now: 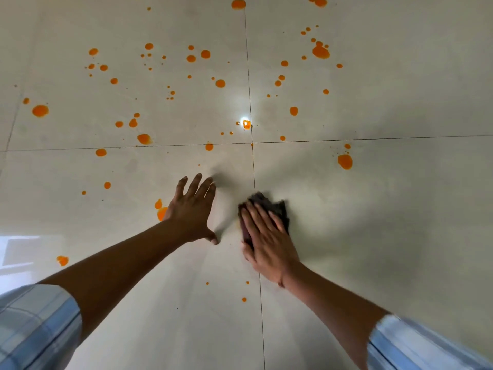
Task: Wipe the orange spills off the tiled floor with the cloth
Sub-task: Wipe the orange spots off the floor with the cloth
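Pale glossy floor (373, 236), large tiles, dark grout lines crossing near centre; a lamp glare sits beside the crossing.

Spills (220, 83): orange drops and blots, many, scattered over the far tiles; a few near the person, one blot (161, 212) half hidden by the left wrist, small dots close to the knees.

Cloth (277, 206): dark, bunched, flat on the floor just right of the grout line, pinned under the right hand (266, 236), fingers together and pressing down, nothing gripped.

Left hand (193, 206): empty, fingers spread, braced on the tile, apart from the cloth.

Sleeves: light blue check, pushed up.

Step, as judged: wiping the near patch, early in the job. Next move calls for a push forward or left to reach fresh blots.
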`<state>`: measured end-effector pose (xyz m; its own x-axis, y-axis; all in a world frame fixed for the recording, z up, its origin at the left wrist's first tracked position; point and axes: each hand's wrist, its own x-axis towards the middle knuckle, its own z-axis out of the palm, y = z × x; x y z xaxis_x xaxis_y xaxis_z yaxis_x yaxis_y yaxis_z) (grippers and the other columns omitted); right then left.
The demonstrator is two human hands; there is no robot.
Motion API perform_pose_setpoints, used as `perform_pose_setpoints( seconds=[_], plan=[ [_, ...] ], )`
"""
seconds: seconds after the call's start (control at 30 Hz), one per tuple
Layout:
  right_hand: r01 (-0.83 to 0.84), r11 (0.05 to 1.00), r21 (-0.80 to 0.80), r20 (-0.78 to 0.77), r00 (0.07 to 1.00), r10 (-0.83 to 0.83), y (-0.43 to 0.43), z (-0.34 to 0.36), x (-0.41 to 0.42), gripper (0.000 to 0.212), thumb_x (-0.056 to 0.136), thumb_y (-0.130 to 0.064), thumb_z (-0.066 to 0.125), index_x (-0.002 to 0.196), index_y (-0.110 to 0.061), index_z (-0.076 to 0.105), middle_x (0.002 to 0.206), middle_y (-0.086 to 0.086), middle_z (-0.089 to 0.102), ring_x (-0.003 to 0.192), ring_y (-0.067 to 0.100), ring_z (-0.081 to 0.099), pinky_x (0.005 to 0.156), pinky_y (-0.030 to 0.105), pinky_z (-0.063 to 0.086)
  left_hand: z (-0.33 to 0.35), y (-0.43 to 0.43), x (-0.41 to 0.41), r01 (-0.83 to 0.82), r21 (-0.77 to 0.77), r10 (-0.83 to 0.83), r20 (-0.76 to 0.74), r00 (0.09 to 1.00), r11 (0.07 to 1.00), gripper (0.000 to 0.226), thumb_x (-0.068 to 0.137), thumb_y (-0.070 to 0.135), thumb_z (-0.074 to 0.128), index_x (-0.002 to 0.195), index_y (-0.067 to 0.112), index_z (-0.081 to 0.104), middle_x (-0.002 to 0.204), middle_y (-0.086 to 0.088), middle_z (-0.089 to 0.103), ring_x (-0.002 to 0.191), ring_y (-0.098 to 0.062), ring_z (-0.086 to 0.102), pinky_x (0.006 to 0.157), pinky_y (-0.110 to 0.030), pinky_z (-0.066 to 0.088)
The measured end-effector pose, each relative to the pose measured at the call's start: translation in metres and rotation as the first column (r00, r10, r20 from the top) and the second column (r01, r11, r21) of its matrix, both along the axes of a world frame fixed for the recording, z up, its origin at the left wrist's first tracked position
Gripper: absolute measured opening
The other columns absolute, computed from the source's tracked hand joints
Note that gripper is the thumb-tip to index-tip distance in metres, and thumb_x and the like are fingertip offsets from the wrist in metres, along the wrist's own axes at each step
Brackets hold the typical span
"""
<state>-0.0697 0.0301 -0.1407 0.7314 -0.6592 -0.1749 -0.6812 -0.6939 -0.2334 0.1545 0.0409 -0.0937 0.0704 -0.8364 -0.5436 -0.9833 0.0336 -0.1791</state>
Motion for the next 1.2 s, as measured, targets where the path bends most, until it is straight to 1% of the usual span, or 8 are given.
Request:
perform_pose_setpoints(
  seconds=[0.1,0.23,0.33,0.47,0.67,0.83,1.03,1.2],
  plan=[
    [0.069,0.997,-0.039,-0.011,0.998,-0.069,-0.006,-0.001,-0.040,0.069,0.094,-0.046,0.038,0.153,-0.013,0.026,0.162,0.006,0.022,0.148,0.021,0.023,0.118,0.039,0.018,0.002,0.001,0.000,-0.010,0.018,0.010,-0.012,1.000,1.000,0.133,0.061,0.083,0.059,0.151,0.007,-0.003,0.161,-0.010,-0.009,0.146,-0.030,-0.016,0.115,-0.052,-0.010],
    [0.272,0.961,-0.042,-0.040,0.961,-0.274,-0.047,0.000,0.038,0.067,0.098,-0.046,0.027,0.155,-0.011,0.020,0.162,0.009,0.019,0.150,0.022,0.014,0.120,0.040,0.011,0.001,0.001,0.000,-0.015,0.022,0.015,-0.027,1.000,1.000,0.134,0.059,0.080,0.063,0.152,0.008,-0.002,0.161,-0.010,-0.008,0.146,-0.030,-0.014,0.115,-0.052,-0.010],
    [0.095,0.995,-0.015,-0.015,0.995,-0.095,-0.018,0.000,0.057,0.067,0.098,-0.044,0.032,0.155,-0.011,0.020,0.163,0.008,0.016,0.151,0.022,0.013,0.121,0.041,0.011,0.001,0.001,0.010,0.041,0.029,-0.041,-0.016,0.999,0.999,0.139,0.056,0.078,0.067,0.151,0.009,-0.006,0.161,-0.010,-0.009,0.146,-0.031,-0.013,0.114,-0.052,-0.009],
    [-0.079,0.997,0.000,-0.003,0.997,0.079,0.031,-0.001,-0.026,0.068,0.096,-0.046,0.036,0.154,-0.013,0.024,0.162,0.006,0.019,0.149,0.020,0.020,0.120,0.040,0.016,0.000,0.003,0.015,0.074,0.038,-0.074,-0.002,0.997,0.997,0.141,0.055,0.078,0.068,0.151,0.010,-0.011,0.161,-0.009,-0.011,0.146,-0.032,-0.013,0.114,-0.051,-0.011],
    [0.246,0.969,-0.027,-0.042,0.968,-0.247,-0.012,0.002,0.042,0.069,0.097,-0.045,0.030,0.156,-0.011,0.016,0.164,0.008,0.013,0.151,0.022,0.011,0.120,0.041,0.011,-0.003,0.004,0.018,0.094,0.002,-0.094,0.017,0.995,0.996,0.140,0.053,0.081,0.066,0.152,0.011,-0.004,0.161,-0.007,-0.005,0.146,-0.032,-0.011,0.114,-0.051,-0.009],
    [-0.114,0.993,0.036,-0.014,0.993,0.115,0.045,0.000,-0.018,0.068,0.095,-0.046,0.036,0.154,-0.014,0.024,0.163,0.005,0.019,0.149,0.020,0.020,0.118,0.042,0.020,-0.001,0.003,0.017,0.118,-0.004,-0.118,0.037,0.992,0.993,0.139,0.054,0.080,0.067,0.151,0.009,-0.002,0.161,-0.009,-0.005,0.147,-0.031,-0.011,0.114,-0.049,-0.010],
    [0.199,0.980,0.003,-0.063,0.978,-0.198,0.006,0.005,0.018,0.070,0.095,-0.046,0.033,0.155,-0.012,0.020,0.163,0.007,0.015,0.151,0.022,0.012,0.120,0.041,0.012,0.000,0.009,0.016,0.147,-0.050,-0.143,0.070,0.987,0.988,0.130,0.059,0.078,0.065,0.151,0.009,0.006,0.161,-0.010,0.001,0.147,-0.031,-0.006,0.115,-0.050,-0.006],
    [-0.116,0.990,0.075,0.001,0.993,0.116,0.078,0.001,-0.020,0.071,0.093,-0.047,0.041,0.154,-0.014,0.025,0.163,0.004,0.019,0.150,0.019,0.018,0.118,0.041,0.019,0.003,0.038,0.014,0.237,-0.111,-0.228,0.084,0.970,0.965,0.101,0.080,0.071,0.052,0.151,0.010,0.013,0.161,-0.010,0.007,0.147,-0.032,-0.004,0.115,-0.051,-0.005]
  ],
)
